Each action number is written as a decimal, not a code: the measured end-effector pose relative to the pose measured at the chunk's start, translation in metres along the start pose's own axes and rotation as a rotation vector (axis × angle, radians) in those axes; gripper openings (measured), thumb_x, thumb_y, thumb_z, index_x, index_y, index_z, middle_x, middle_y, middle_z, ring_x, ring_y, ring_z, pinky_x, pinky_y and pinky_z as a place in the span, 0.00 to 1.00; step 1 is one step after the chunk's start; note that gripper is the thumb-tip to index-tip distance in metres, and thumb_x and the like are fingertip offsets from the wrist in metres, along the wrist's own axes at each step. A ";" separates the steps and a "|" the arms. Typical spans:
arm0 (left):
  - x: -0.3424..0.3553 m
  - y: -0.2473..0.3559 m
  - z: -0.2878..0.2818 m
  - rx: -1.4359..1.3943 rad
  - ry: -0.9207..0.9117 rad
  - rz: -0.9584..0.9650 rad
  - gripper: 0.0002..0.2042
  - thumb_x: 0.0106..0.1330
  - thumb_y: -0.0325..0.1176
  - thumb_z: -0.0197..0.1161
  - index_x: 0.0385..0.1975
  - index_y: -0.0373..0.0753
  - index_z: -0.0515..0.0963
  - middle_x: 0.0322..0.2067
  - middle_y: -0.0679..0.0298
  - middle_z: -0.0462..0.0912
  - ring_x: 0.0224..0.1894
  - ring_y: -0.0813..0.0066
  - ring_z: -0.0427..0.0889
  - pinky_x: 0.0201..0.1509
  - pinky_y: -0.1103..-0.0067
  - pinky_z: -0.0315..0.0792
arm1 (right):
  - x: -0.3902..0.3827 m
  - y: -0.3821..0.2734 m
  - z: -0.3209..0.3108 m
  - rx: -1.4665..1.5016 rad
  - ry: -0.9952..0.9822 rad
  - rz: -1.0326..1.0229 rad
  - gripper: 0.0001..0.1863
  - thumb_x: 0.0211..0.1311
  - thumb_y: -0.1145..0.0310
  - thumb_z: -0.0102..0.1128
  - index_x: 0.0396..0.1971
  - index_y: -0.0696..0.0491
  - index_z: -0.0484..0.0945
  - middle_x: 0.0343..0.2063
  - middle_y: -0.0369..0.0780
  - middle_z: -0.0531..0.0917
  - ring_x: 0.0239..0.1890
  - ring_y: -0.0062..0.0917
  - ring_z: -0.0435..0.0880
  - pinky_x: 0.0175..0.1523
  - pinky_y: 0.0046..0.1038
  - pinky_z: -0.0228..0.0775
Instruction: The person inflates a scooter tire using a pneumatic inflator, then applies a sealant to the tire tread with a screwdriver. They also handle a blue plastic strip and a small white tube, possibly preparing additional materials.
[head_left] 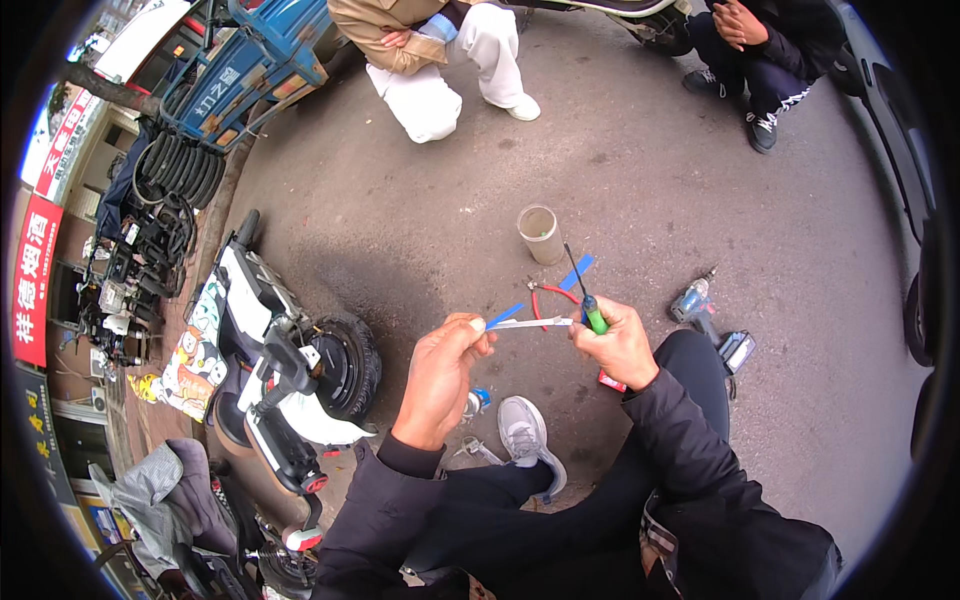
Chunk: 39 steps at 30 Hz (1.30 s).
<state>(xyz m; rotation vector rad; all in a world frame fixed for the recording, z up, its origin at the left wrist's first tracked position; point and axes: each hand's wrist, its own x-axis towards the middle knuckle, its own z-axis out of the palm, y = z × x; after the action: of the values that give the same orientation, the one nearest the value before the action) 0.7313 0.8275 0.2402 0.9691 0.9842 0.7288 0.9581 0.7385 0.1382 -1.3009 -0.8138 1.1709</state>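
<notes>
My left hand (440, 375) pinches one end of a thin white strip (530, 323) between thumb and fingers. A short blue strip (507, 315) shows beside those fingertips; whether it is held or joined to the white one I cannot tell. My right hand (618, 348) is closed round the green and blue handle of a screwdriver (597, 318), its dark shaft pointing up and away. The white strip's other end meets my right fingertips. Beyond the strip, red-handled pliers (556, 291) lie on the ground, close to another blue strip (577, 272).
An open cylindrical container (541, 236) stands ahead. A blue cordless power tool (694, 303) lies at the right by my knee. A white electric scooter (262, 300) with a black wheel is on the left. Two people crouch at the far side, near a blue cargo vehicle (250, 70).
</notes>
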 end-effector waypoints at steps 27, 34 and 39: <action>0.015 0.058 -0.020 0.129 0.065 0.303 0.09 0.76 0.37 0.68 0.41 0.36 0.85 0.34 0.65 0.86 0.41 0.75 0.84 0.51 0.76 0.77 | 0.031 0.076 -0.070 -0.562 0.350 0.081 0.18 0.64 0.57 0.71 0.33 0.60 0.86 0.24 0.54 0.83 0.29 0.44 0.87 0.40 0.43 0.76; 0.020 0.053 -0.019 0.170 0.066 0.260 0.12 0.72 0.33 0.71 0.30 0.31 0.86 0.41 0.65 0.81 0.42 0.75 0.77 0.52 0.76 0.71 | 0.029 0.059 -0.068 -0.596 0.315 0.043 0.16 0.65 0.59 0.69 0.35 0.59 0.86 0.31 0.56 0.85 0.37 0.53 0.85 0.45 0.47 0.76; 0.020 0.051 -0.016 0.179 0.049 0.270 0.10 0.71 0.31 0.72 0.31 0.30 0.86 0.41 0.65 0.81 0.41 0.76 0.78 0.51 0.76 0.71 | 0.031 0.053 -0.064 -0.584 0.363 -0.080 0.15 0.66 0.61 0.68 0.36 0.60 0.87 0.33 0.56 0.86 0.42 0.55 0.86 0.49 0.47 0.77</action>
<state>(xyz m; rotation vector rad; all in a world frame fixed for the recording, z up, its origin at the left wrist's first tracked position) 0.7206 0.8702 0.2760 1.2617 0.9832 0.9033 1.0172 0.7442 0.0719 -1.8709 -0.9592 0.6139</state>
